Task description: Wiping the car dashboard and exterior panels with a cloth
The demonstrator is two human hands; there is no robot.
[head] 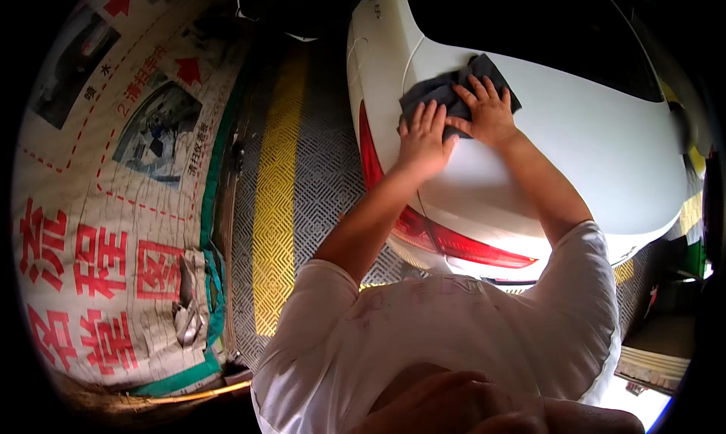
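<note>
A dark grey cloth [437, 92] lies bunched on the rear corner of a white car [590, 145], beside the dark rear window [533, 31]. My left hand [424, 142] rests flat on the near left part of the cloth, its thumb apart from the fingers. Farther right, my right hand [483, 112] presses down on the cloth with spread fingers. The two hands are close together, and neither is curled around the fabric. Below them is the car's red tail light [476, 246], partly hidden by my left forearm.
At left hangs a large printed banner [108, 207] with red writing, photos and a torn lower corner. Between it and the car runs patterned floor [326, 150] with a yellow stripe [276, 179]. A thin yellowish pole [198, 396] lies at the banner's foot.
</note>
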